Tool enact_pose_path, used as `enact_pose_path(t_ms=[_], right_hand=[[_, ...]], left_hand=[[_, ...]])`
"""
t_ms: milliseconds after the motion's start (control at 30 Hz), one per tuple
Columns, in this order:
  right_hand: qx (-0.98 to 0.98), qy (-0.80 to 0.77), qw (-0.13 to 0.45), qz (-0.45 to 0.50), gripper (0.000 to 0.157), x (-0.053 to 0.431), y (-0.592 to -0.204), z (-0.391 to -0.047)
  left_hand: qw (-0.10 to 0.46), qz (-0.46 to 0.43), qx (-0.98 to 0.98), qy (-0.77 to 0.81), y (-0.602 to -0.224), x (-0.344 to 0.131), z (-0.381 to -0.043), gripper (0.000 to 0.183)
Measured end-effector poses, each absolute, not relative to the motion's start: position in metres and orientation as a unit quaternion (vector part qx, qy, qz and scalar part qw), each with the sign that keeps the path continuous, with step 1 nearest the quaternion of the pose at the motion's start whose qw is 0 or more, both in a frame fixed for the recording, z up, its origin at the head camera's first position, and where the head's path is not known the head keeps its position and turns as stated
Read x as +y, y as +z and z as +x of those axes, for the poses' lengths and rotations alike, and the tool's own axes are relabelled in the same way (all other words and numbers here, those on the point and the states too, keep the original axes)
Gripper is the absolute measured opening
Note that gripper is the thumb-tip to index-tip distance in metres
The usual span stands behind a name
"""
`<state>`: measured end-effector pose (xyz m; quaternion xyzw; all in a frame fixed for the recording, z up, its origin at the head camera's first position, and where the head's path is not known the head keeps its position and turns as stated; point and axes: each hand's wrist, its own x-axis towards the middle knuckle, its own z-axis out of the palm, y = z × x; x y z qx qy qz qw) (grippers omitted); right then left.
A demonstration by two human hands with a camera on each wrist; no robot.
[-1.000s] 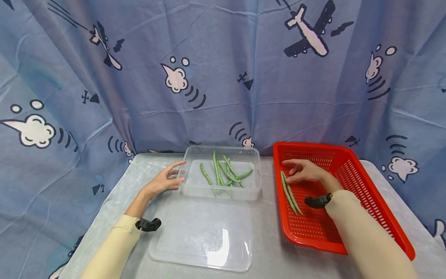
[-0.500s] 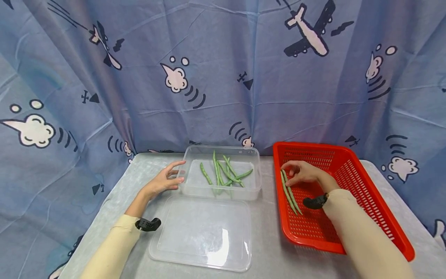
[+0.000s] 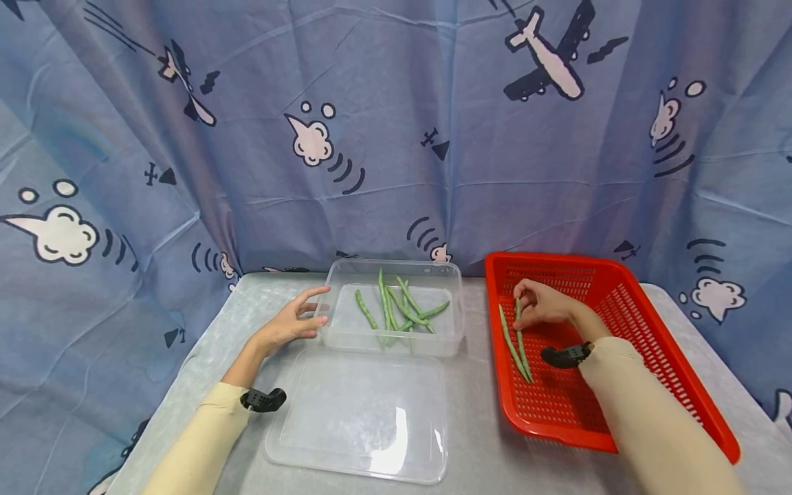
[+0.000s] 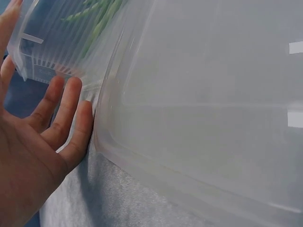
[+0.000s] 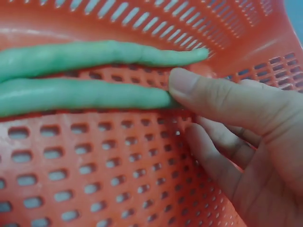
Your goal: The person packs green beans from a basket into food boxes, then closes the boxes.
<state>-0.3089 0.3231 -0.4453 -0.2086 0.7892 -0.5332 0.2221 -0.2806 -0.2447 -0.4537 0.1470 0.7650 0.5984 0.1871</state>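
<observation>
Inside the red basket (image 3: 572, 405), my right hand (image 3: 544, 306) pinches the far end of one green bean (image 3: 521, 347). A second green bean (image 3: 509, 337) lies beside it, along the basket's left side. In the right wrist view, the thumb (image 5: 208, 94) presses on the tip of the held bean (image 5: 85, 97), and the other bean (image 5: 109, 54) lies just above it. My left hand (image 3: 291, 323) rests with spread fingers at the left wall of a clear plastic container (image 3: 392, 342). Several green beans (image 3: 402, 309) lie in that container. The left wrist view shows the left fingers (image 4: 61, 118) extended, holding nothing.
A clear lid (image 3: 359, 412) lies flat on the grey tabletop (image 3: 476, 426) in front of the container. Behind the table hangs a blue curtain (image 3: 383, 137) with airplane prints. The basket's raised rim stands around my right hand.
My right hand has taken hold of the right-hand bean and drawn its far end a little to the right, away from the other bean. The left hand has stayed put.
</observation>
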Motion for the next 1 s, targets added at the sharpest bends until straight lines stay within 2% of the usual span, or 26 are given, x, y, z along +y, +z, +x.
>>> enact_pose_path(t_ms=[167, 300, 500, 1000], right_hand=[[0.8, -0.536, 0.196, -0.185, 0.049, 0.326, -0.443, -0.305], [0.789, -0.564, 0.202, -0.137, 0.049, 0.33, -0.444, -0.303], [0.775, -0.595, 0.192, -0.093, 0.055, 0.337, -0.444, -0.301], [0.771, -0.617, 0.128, -0.094, 0.058, 0.343, -0.421, -0.299]], left_hand=[[0.186, 0.146, 0.766, 0.598, -0.452, -0.245, -0.28, 0.067], [0.185, 0.148, 0.768, 0.594, -0.453, -0.245, -0.28, 0.068], [0.184, 0.15, 0.774, 0.586, -0.453, -0.246, -0.281, 0.067], [0.159, 0.157, 0.775, 0.591, -0.455, -0.245, -0.282, 0.069]])
